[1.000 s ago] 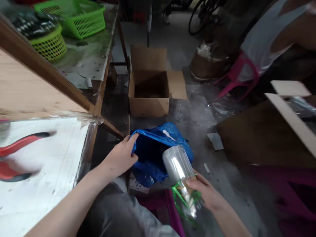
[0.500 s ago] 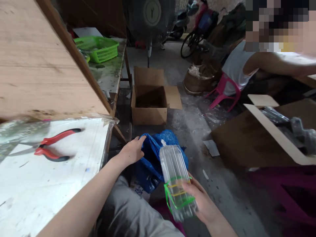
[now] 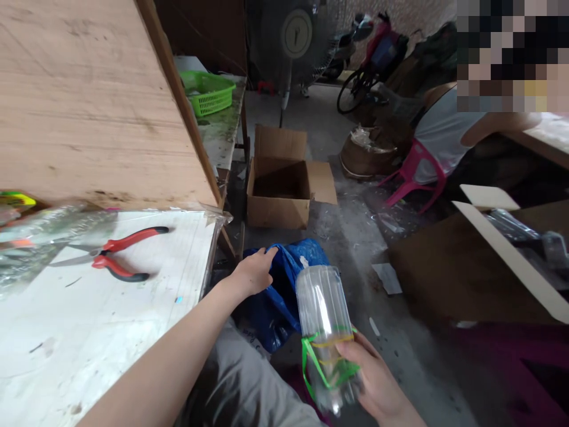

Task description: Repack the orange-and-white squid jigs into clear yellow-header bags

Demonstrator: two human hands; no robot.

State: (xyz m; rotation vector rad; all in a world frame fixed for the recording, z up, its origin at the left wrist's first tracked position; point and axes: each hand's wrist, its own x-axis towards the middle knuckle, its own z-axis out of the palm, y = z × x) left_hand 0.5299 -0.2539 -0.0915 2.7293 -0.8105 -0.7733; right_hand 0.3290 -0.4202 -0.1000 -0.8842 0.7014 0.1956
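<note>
My left hand (image 3: pixel 254 271) pinches the rim of a blue plastic bag (image 3: pixel 278 323), whose mouth gapes to the right of my fingers. In my right hand (image 3: pixel 371 370) is a bundle of clear plastic pieces (image 3: pixel 322 296), stacked lengthwise. Yellow rubber bands and a green ribbon (image 3: pixel 306 362) go round its lower part, and a loop of the ribbon hangs at the left side. The bundle's upper end overlaps the bag's right side in view; whether they touch I cannot tell. What the bag holds is hidden.
Red-handled cutters (image 3: pixel 128 255) lie on the white tabletop (image 3: pixel 146 332) at left, below a wooden board (image 3: pixel 89 107). An open cardboard box (image 3: pixel 278 210) stands ahead on the floor. At right are a large carton (image 3: pixel 427 267) and a seated person (image 3: pixel 440 130). A fan (image 3: pixel 297 35) stands behind.
The view has swung left, so the surroundings sit farther right. My left hand still grips the bag's rim, and the right still holds the bundle, which has turned slightly.
</note>
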